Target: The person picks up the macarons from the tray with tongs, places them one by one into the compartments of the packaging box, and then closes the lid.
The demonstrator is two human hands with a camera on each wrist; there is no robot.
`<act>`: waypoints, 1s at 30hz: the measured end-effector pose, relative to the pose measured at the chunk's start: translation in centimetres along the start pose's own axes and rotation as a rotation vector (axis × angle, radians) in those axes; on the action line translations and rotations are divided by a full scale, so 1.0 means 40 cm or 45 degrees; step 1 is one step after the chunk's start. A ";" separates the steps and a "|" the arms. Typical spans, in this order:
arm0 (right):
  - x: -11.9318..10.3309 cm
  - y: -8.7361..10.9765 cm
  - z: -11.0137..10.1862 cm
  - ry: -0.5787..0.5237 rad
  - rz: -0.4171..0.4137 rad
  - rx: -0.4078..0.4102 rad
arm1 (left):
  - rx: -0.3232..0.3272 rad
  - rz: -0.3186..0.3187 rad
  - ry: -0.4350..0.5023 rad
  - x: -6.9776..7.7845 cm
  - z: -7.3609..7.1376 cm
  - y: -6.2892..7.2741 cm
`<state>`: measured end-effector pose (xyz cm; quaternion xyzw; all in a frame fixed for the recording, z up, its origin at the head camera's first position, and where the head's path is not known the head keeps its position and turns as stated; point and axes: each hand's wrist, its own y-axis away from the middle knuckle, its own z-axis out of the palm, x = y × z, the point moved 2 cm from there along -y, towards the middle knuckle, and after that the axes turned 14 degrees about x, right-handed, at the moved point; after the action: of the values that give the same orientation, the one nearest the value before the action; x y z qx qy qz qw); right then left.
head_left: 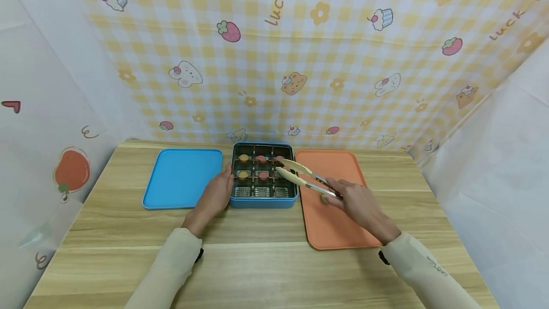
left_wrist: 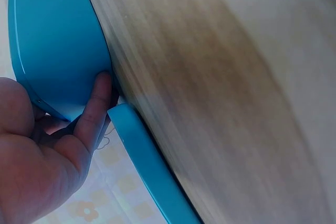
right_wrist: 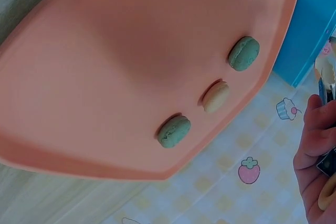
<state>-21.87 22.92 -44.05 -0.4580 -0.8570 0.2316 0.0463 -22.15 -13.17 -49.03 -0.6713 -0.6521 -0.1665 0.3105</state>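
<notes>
A blue box (head_left: 263, 203) with a dark divided insert stands mid-table, holding yellow macarons (head_left: 243, 175) and pink macarons (head_left: 263, 175). My left hand (head_left: 216, 192) rests its fingers against the box's left wall, near the table in the left wrist view. Metal tongs with cream tips (head_left: 293, 178) are in my right hand (head_left: 358, 204), which grips their handles. Their tips reach over the box's right column, by pink macarons; whether they pinch one I cannot tell. Two green macarons (right_wrist: 244, 53) and a cream macaron (right_wrist: 216, 97) lie on the orange tray (head_left: 330, 237).
A flat blue tray (head_left: 184, 175) lies left of the box. The orange tray sits close against the box's right side, beneath my right forearm. Wooden tabletop (head_left: 240, 271) runs in front. A yellow checked cloth (head_left: 257, 61) hangs behind, with white cloth at both sides.
</notes>
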 end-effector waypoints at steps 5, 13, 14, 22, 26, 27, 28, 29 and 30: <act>-0.002 0.001 0.000 0.008 0.002 0.002 | 0.016 0.006 0.002 -0.001 -0.001 0.002; 0.016 0.034 -0.014 -0.041 0.008 0.082 | 0.014 0.003 0.008 0.002 0.001 0.004; 0.021 0.041 -0.017 -0.042 0.002 0.099 | 0.012 0.000 0.009 0.002 0.001 0.004; 0.076 0.108 -0.046 -0.044 0.022 0.145 | -0.004 0.006 -0.002 0.000 -0.002 0.003; 0.099 0.143 -0.062 -0.015 0.023 0.151 | -0.006 0.003 0.000 -0.001 -0.001 0.003; 0.103 0.152 -0.066 -0.009 0.020 0.147 | -0.005 0.004 0.001 -0.001 -0.001 0.003; 0.107 0.162 -0.070 0.004 0.015 0.144 | -0.005 0.003 0.001 -0.001 -0.001 0.003; 0.110 0.173 -0.075 0.019 0.012 0.138 | -0.004 0.003 0.001 -0.001 -0.001 0.003; 0.114 0.184 -0.079 0.026 0.013 0.127 | -0.004 0.002 0.001 -0.001 0.000 0.002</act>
<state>-17.96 31.18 -45.07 -0.4616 -0.8417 0.2695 0.0764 -22.07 -13.21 -49.06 -0.6722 -0.6511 -0.1676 0.3099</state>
